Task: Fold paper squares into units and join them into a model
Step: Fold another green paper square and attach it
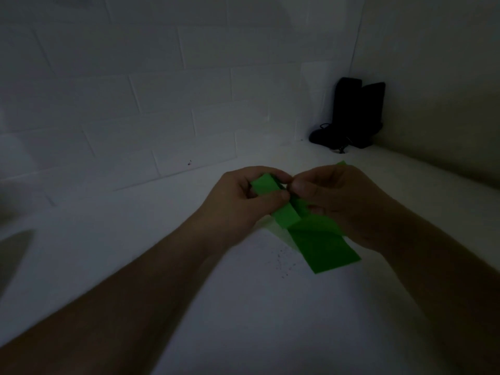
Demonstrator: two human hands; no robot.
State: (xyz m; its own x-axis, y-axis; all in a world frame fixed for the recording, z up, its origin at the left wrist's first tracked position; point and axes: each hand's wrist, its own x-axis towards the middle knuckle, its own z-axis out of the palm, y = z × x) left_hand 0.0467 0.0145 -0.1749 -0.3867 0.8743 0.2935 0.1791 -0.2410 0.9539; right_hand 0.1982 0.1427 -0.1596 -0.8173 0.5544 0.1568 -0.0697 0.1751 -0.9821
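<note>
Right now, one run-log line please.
left hand: pinches green paper | right hand: pinches same paper | paper: part-folded, above white table

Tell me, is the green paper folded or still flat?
Folded. The green paper shows overlapping layers and creased flaps, and both hands, left hand and right hand, pinch it above the white table.
</note>
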